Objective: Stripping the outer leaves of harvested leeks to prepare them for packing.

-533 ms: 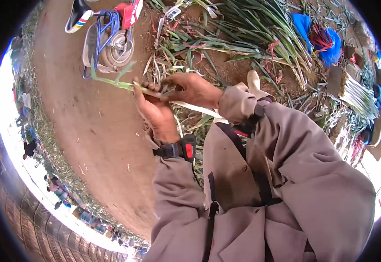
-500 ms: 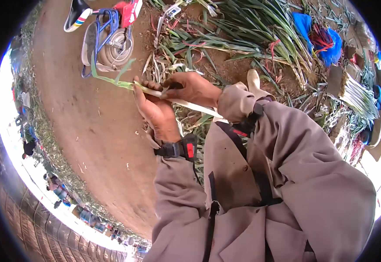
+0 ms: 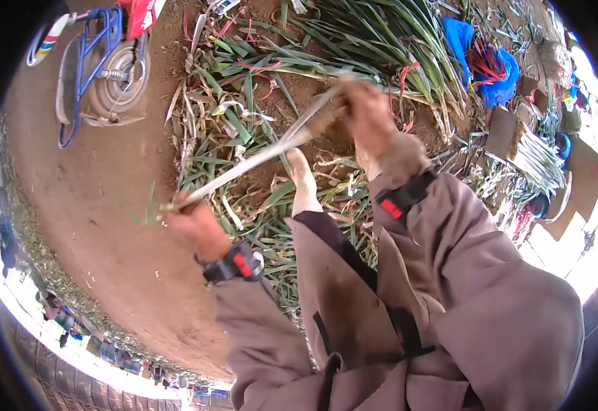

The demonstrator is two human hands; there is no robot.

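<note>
A long green onion (image 3: 244,166) stretches slantwise between my hands, its white stalk blurred by motion. My left hand (image 3: 199,227) is closed around it near the green leaf end, above the bare soil at the left. From the stalk's other end a pale strip of outer skin (image 3: 316,108) runs up to my right hand (image 3: 369,115). My right hand is closed on that strip, its fingers smeared by motion. Beneath the stalk lie loose leaves and peelings (image 3: 244,130), with my light-coloured boots (image 3: 303,181) among them.
A heap of green onions (image 3: 388,41) lies at the far side. Beside it is a blue bag (image 3: 499,79) with red ties. White-stalked onions (image 3: 533,159) are stacked at the right. A small blue-framed bike (image 3: 100,75) is at the upper left, on brown soil (image 3: 100,205).
My hands have moved apart: the left toward the lower left with the green onion, the right up and away with a strip of skin. The view has shifted to the right.
</note>
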